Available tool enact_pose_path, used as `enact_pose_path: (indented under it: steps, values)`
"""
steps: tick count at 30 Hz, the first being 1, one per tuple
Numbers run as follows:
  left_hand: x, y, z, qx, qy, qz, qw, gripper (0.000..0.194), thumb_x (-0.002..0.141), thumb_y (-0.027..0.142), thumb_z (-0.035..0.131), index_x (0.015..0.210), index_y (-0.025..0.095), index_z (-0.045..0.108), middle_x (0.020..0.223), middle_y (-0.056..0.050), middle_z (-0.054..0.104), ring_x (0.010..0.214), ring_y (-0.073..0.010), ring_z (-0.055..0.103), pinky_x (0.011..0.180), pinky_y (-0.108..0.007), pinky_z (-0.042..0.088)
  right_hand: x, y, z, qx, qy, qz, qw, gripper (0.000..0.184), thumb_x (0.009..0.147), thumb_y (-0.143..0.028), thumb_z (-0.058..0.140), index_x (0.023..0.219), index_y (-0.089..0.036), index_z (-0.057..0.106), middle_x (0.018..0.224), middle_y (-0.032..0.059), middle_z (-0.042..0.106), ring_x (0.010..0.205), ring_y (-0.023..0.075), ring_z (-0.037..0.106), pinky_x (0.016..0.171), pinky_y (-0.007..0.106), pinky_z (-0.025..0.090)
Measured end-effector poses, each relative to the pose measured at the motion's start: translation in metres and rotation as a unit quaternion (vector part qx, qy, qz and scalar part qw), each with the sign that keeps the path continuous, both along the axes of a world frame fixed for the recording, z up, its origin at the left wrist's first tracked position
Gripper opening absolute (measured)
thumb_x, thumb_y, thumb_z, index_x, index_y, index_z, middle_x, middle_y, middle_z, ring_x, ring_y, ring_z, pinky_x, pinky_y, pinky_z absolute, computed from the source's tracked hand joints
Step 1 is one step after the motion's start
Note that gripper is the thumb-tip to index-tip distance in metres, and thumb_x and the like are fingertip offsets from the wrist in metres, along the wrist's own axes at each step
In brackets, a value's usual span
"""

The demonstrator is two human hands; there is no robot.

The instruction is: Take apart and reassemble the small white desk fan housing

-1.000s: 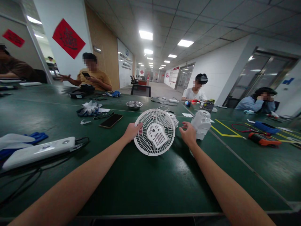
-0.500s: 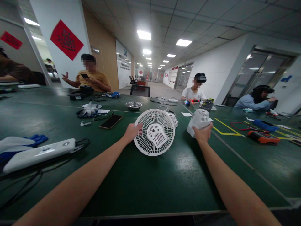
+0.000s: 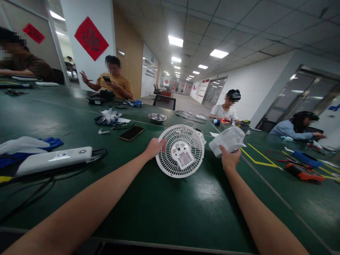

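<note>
A round white fan grille with a vented plate at its centre stands tilted in front of me. My left hand is closed on its left rim, thumb over the bars. To the right, my right hand grips a white plastic housing from below; it has vent slots at one end and hangs tilted above the table. Behind the grille, partly hidden by it, is another white vented part with a cable. The gap between my hands shows green tabletop.
On the green table lie a phone, a steel bowl, grey gloves and a long white device. An orange multimeter lies right, near yellow tape. Several people sit around the table.
The white housing in my right hand has turned, its vented end swinging to the right. My left hand still holds the grille. The whole view has shifted and tilted slightly.
</note>
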State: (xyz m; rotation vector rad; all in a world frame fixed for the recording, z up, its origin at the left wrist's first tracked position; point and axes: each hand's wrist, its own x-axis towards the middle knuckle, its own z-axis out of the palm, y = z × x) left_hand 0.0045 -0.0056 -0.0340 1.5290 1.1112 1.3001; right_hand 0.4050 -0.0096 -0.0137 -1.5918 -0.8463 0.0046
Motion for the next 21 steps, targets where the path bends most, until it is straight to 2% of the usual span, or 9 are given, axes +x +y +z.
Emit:
enact_pose_path:
  steps: [6,8,11,14,17,21]
  values:
    - [-0.002,0.003,-0.001,0.002,0.019,0.007,1.000,0.046,0.089,0.054,0.061,0.082,0.011,0.072,0.077,-0.010,0.075,0.069,-0.0220,0.071,0.065,-0.033,0.055,-0.027,0.028,0.017,0.139,-0.009,0.107,0.984,0.089,0.061,-0.055,0.081,0.132,-0.015,0.044,0.122,0.0170,0.067,0.104,0.0291,0.068,0.087,0.042,0.056]
    - [-0.002,0.003,0.001,-0.006,0.010,0.008,1.000,0.044,0.090,0.053,0.061,0.085,0.010,0.072,0.079,-0.010,0.076,0.070,-0.0221,0.071,0.065,-0.032,0.055,-0.034,0.042,0.028,0.150,-0.014,0.142,0.978,0.091,0.059,-0.053,0.083,0.132,-0.015,0.044,0.123,0.0177,0.066,0.105,0.0296,0.068,0.085,0.043,0.057]
    - [-0.002,0.002,0.003,0.000,0.010,0.002,1.000,0.041,0.090,0.049,0.062,0.086,0.010,0.073,0.080,-0.010,0.077,0.072,-0.0219,0.072,0.067,-0.031,0.056,-0.041,0.062,0.044,0.124,-0.032,0.180,0.975,0.093,0.058,-0.052,0.084,0.134,-0.015,0.043,0.124,0.0190,0.066,0.105,0.0311,0.068,0.086,0.046,0.057]
    - [-0.002,0.002,0.004,0.001,-0.004,-0.003,1.000,0.039,0.092,0.047,0.061,0.084,0.010,0.073,0.078,-0.009,0.076,0.070,-0.0214,0.072,0.066,-0.031,0.056,-0.049,0.077,0.051,0.057,-0.056,0.230,0.970,0.097,0.056,-0.050,0.085,0.136,-0.015,0.042,0.126,0.0199,0.066,0.106,0.0314,0.068,0.087,0.046,0.057]
    - [-0.001,0.003,0.003,-0.003,-0.013,-0.005,1.000,0.037,0.092,0.045,0.061,0.082,0.010,0.072,0.078,-0.009,0.076,0.069,-0.0210,0.072,0.065,-0.031,0.057,-0.058,0.086,0.048,-0.018,-0.073,0.271,0.960,0.086,0.053,-0.046,0.086,0.126,-0.016,0.052,0.116,0.0169,0.071,0.098,0.0306,0.070,0.084,0.045,0.057]
    - [-0.001,0.005,0.003,-0.017,-0.024,-0.009,1.000,0.035,0.091,0.043,0.062,0.081,0.011,0.071,0.077,-0.009,0.076,0.068,-0.0212,0.072,0.063,-0.031,0.057,-0.063,0.083,0.042,-0.039,-0.080,0.263,0.961,0.067,0.053,-0.045,0.085,0.110,-0.019,0.060,0.103,0.0133,0.074,0.092,0.0304,0.070,0.083,0.044,0.056]
